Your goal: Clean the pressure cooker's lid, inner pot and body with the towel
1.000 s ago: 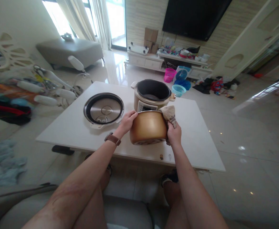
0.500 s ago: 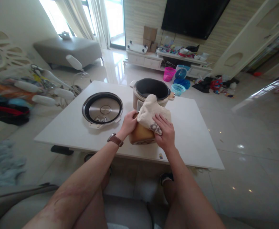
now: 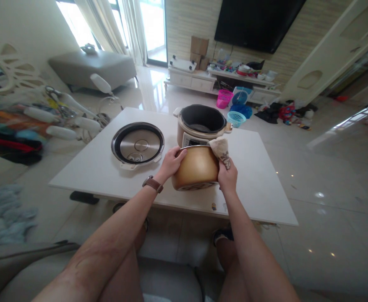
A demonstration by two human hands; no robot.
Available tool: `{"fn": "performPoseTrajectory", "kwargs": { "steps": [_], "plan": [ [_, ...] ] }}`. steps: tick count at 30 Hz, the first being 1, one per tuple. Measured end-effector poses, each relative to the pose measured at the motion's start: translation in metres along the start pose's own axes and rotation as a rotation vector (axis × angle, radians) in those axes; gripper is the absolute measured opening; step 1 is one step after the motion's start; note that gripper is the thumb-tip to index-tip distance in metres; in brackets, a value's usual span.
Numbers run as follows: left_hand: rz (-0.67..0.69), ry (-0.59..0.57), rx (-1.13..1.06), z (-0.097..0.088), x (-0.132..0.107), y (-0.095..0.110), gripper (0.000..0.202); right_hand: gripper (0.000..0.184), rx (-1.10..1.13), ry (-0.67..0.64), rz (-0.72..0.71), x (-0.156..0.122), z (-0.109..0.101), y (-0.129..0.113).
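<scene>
A gold inner pot (image 3: 196, 167) is tilted over the near part of the white table, its opening turned away from me. Closed around its left rim is my left hand (image 3: 170, 162), thumb on the outer wall. My right hand (image 3: 228, 175) grips a cream cloth (image 3: 220, 150) with a dark pattern, against the pot's right side; most of these fingers are hidden. Just behind stands the pressure cooker body (image 3: 184, 130), lidless, its dark inside showing and its front panel partly covered by the pot. The cooker's round lid (image 3: 141, 144) lies underside up to the left.
The white table (image 3: 253, 180) carries these things, with a small sticker (image 3: 214, 206) near its front edge. Beyond are a pink basket (image 3: 224, 99), a light blue basket (image 3: 236, 119) and a cluttered TV cabinet (image 3: 193, 83). A grey bench (image 3: 92, 69) stands back left.
My right hand and the cloth have moved from the pot's front wall to its right side, uncovering the gold surface. My left hand keeps its hold on the rim.
</scene>
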State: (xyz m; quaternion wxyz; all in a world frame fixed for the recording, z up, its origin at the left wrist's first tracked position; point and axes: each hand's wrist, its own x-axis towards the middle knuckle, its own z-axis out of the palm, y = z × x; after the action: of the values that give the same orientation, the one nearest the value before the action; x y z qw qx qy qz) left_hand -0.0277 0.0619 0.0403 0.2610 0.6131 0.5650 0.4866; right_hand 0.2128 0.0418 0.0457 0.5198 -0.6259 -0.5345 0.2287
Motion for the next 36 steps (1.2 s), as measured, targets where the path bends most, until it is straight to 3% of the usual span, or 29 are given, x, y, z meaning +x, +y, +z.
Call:
{"fn": "performPoseTrajectory", "kwargs": {
  "steps": [4,14,21,26,30,33,36],
  "plan": [
    [-0.020,-0.030,-0.094,0.001,-0.001,-0.009,0.040,0.038,0.031,0.050,0.141,0.006,-0.001,0.007],
    [-0.090,-0.131,-0.275,0.012,-0.003,-0.022,0.040,0.035,-0.068,0.085,0.076,0.008,-0.010,-0.002],
    [0.017,-0.054,-0.065,0.008,0.002,0.000,0.036,0.032,-0.036,0.086,0.054,0.006,-0.009,-0.005],
    [0.024,-0.010,0.031,0.013,-0.001,0.013,0.032,0.032,-0.068,0.066,-0.013,0.000,-0.008,-0.011],
    [0.024,-0.007,0.061,0.013,-0.001,0.014,0.036,0.036,-0.066,0.026,-0.167,-0.007,-0.006,-0.015],
    [0.016,-0.003,0.057,0.011,-0.001,0.013,0.036,0.044,-0.153,-0.034,-0.405,-0.014,-0.006,-0.021],
    [0.014,-0.013,0.022,0.009,-0.002,0.011,0.034,0.050,-0.309,-0.188,-0.636,-0.020,-0.008,-0.028]
  ]
}}
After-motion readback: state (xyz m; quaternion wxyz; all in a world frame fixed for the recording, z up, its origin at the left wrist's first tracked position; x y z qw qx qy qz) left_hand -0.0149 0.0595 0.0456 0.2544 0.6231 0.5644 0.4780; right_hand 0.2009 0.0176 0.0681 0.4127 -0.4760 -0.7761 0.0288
